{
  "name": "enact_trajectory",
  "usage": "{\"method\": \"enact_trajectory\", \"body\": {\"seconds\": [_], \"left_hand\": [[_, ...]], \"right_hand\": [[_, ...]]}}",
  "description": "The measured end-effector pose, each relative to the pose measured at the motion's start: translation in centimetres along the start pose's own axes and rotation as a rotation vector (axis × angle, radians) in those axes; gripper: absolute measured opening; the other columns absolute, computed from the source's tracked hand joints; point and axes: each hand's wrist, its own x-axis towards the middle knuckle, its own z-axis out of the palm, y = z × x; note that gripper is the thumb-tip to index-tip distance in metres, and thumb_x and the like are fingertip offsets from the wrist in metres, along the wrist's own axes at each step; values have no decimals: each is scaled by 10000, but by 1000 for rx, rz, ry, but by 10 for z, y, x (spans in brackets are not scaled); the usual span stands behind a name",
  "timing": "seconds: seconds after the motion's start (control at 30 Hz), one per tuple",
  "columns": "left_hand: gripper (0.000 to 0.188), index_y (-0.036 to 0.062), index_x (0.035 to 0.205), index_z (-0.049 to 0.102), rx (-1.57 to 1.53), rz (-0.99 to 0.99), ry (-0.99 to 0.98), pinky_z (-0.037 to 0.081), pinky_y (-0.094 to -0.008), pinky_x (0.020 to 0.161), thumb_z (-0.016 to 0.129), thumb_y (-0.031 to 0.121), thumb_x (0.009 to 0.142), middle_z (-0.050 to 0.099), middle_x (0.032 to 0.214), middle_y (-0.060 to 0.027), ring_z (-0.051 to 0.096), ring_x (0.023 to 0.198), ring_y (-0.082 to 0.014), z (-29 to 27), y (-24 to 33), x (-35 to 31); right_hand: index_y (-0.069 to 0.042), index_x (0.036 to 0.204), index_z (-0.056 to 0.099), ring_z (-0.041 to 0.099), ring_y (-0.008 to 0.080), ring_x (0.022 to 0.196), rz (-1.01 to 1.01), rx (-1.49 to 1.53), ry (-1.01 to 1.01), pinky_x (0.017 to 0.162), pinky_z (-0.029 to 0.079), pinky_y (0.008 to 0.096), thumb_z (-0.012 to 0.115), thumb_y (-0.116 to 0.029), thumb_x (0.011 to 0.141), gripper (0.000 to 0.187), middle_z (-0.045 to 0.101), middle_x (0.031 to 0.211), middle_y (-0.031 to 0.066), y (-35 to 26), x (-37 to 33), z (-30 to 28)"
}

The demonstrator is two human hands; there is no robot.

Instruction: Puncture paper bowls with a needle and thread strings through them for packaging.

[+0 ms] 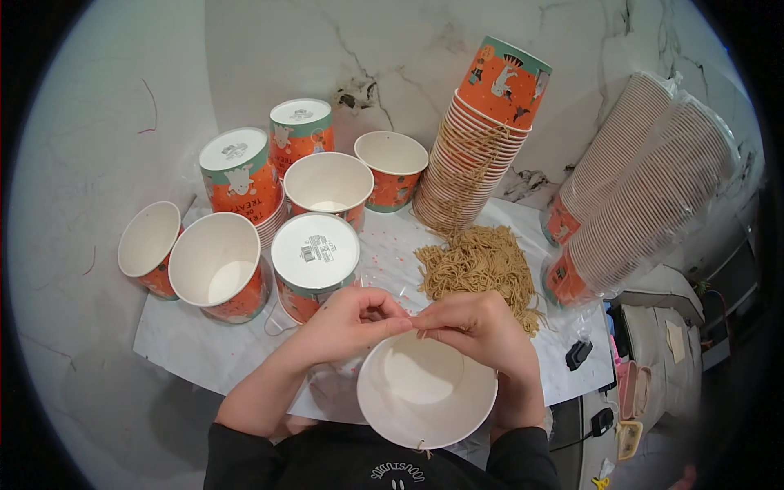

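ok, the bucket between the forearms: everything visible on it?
The bucket looks like coated paper: round, plain white inside, mouth open and turned up toward the camera, inner bottom visible. A bit of tan string hangs at its near rim. Its outer side and support are hidden. The left hand and right hand meet at its far rim; exact contact is unclear.

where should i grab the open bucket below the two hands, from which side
Grip the open bucket by its left rim, probably coming from the left: its mouth faces up and that edge is bare, while the left hand and right hand meet by the far rim.
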Motion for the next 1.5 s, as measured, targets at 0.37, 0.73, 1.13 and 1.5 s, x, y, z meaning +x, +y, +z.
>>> {"method": "enact_trajectory", "body": {"seconds": [0.37,0.73,1.13,1.5], "left_hand": [[160,43,1085,630,-378,-233,48,472,-211,649,676,172,1002,656,798,22,597,726,-45,-16,19,-2],[218,-29,1036,697,1048,113,222,544,-433,711,651,84,856,678,828,-173,680,760,-335,-8,35,5],[103,19,832,715,1180,66,160,544,-454,712,660,103,808,674,819,-173,685,794,-364,-10,49,6],[110,12,926,717,908,189,206,538,-400,709,694,83,845,659,835,-146,673,766,-323,-1,57,7]], "right_hand": [[5,995,785,732,276,816,16,-124,14,714,572,339,754,-26,797,202,744,920,144,15,11,15],[-46,1040,799,684,213,840,8,-77,61,726,539,315,787,-14,800,243,707,913,77,20,14,15],[-21,1026,764,684,148,796,7,136,109,735,548,288,755,-55,866,164,752,908,74,34,23,17],[-4,1044,734,653,127,739,262,121,163,683,529,289,713,-94,923,153,723,863,72,32,27,25]]}}
